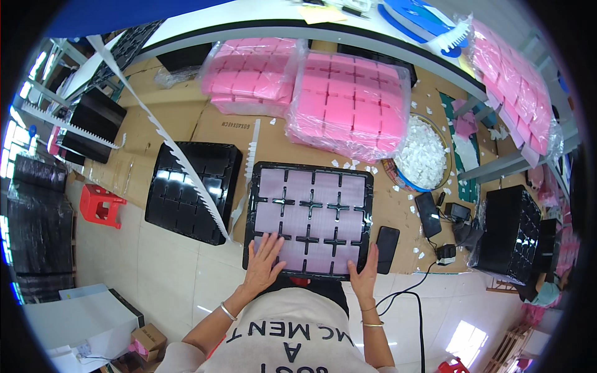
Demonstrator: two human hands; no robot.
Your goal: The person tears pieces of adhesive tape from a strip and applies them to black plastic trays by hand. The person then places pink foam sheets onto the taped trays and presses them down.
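Note:
A black plastic tray with a grid of slots lies in front of me, a pinkish-lilac sheet or foam pads filling its compartments. My left hand rests flat on its near left corner, fingers spread over the lilac surface and the rim. At the near right corner is my right hand. Its fingers stretch along the tray's right side, and its thumb touches the near edge. Left of this tray sits a stack of empty-looking black trays, with a long white serrated paper strip hanging across it.
Pink foam blocks in clear plastic stand behind the tray. A round tin of white paper bits is to the right, near a black phone, another phone and chargers. A shelf spans the back. A red stool stands left.

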